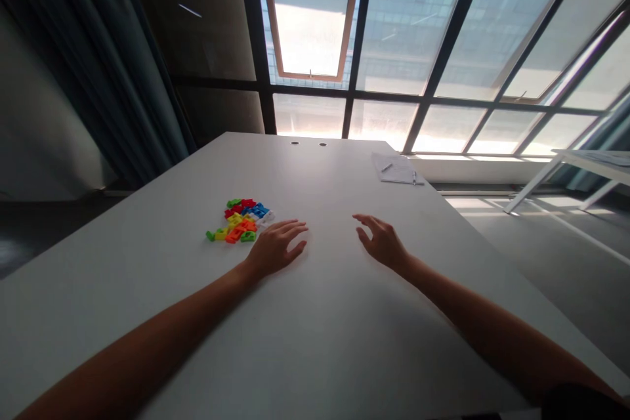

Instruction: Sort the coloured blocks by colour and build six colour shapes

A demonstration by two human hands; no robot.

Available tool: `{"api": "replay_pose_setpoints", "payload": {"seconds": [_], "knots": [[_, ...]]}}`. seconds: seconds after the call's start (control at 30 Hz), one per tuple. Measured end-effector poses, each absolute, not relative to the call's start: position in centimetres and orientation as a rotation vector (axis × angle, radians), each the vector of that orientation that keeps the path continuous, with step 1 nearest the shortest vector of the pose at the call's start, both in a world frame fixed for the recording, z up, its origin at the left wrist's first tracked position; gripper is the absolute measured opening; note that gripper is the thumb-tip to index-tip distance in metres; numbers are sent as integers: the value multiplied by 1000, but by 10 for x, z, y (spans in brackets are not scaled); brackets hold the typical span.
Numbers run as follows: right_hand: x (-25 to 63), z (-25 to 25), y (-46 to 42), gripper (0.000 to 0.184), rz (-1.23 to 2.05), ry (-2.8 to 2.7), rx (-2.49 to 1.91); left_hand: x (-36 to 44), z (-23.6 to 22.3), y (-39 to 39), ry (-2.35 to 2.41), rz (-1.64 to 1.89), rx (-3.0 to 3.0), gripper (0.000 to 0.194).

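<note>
Left hand is holding nothing, fingers spread, just beside the plastic blocks; right hand, half-curled and empty, is hovering over the tabletop.

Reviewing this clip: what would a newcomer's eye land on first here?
The bright heap of red, blue, yellow, green and orange plastic pieces stands out first, lying on the white table right beside the left hand. The right hand is open, further along the table with nothing in it. Beyond them, a large dark-framed window fills the top of the view with daylight.
</note>
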State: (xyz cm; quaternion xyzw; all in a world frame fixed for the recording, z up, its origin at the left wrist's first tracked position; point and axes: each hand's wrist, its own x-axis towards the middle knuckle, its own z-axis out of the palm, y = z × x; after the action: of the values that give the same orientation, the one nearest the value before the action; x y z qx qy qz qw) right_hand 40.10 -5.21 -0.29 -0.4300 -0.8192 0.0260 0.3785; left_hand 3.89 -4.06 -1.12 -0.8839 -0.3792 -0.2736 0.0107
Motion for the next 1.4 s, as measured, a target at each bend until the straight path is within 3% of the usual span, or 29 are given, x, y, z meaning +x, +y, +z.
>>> {"api": "replay_pose_setpoints", "payload": {"seconds": [0.17, 0.3, 1.07, 1.4], "knots": [[398, -12, -73, 88, 101, -2496, -1283, 45, -19, -43, -1253, -478, -2886, 89], [395, -15, -77, 105, 371, -2677, -1468, 48, -29, -41, -1295, -231, -2973, 100], [383, -7, -76, 93, 370, -2597, -1570, 47, -30, -34, -1357, -281, -2979, 95], [382, -14, -73, 97, 337, -2594, -1555, 42, -35, -31, -1294, -346, -2958, 87]]}}
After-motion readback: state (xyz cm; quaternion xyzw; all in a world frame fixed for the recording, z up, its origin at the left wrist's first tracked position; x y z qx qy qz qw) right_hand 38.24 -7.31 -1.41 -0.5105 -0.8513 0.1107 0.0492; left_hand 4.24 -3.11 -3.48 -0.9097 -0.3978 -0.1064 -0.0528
